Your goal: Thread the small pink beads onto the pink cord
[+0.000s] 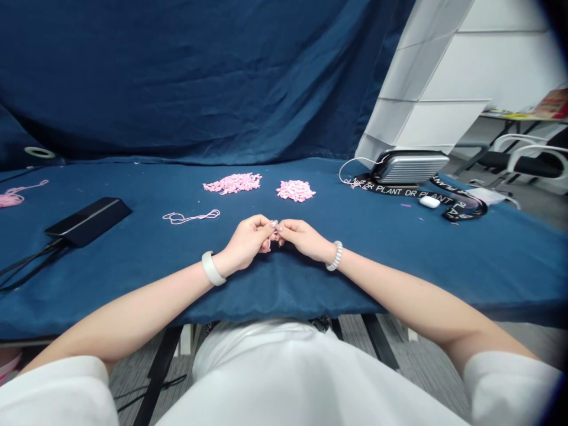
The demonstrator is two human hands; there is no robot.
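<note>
From way over here, I see my left hand [249, 241] and right hand [307, 239] pinching a little pink thing [274, 231] right between them, over the desk [399, 248]. Neither is nearer. I can't tell which way its long side points.

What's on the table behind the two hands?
Beyond the left hand and right hand: a larger pink pile, a smaller pink pile and a loose pink cord. Hands hide most of the held pink piece; blue cloth directly behind them is hidden.
</note>
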